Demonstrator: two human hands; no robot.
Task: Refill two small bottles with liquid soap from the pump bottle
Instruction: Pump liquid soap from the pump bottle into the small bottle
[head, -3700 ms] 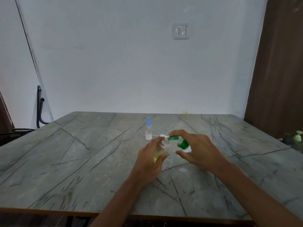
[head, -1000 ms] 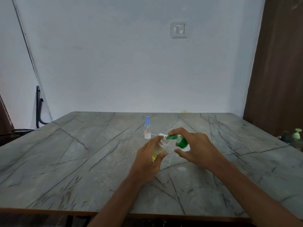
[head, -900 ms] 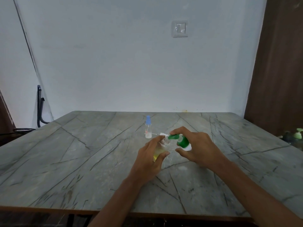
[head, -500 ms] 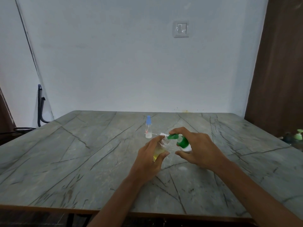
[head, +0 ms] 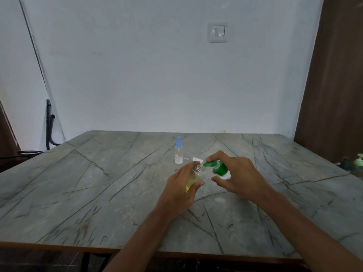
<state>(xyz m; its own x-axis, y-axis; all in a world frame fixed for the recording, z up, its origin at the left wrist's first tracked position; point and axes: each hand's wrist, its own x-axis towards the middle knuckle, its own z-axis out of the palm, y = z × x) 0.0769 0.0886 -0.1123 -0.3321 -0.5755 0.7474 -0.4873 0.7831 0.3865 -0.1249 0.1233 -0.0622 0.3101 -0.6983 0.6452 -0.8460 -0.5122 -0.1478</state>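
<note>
My left hand (head: 181,190) grips a small clear bottle (head: 193,182) with yellow liquid in its lower part; its threaded neck is uncapped and tilts toward the right. My right hand (head: 238,176) holds the green pump bottle (head: 221,169), the index finger lying over its green pump head, whose nozzle meets the small bottle's neck. A second small clear bottle (head: 178,154) with a blue spray cap stands upright behind them. A white spray cap with its thin tube (head: 193,159) lies on the table beside that bottle.
All of this is on a grey veined stone table (head: 98,193) against a white wall. More pump bottles (head: 356,162) stand past the table's right edge. A dark chair frame (head: 49,124) is at the far left.
Nothing has visibly changed apart from small head-camera shifts; both hands keep the nozzle at the small bottle's neck.
</note>
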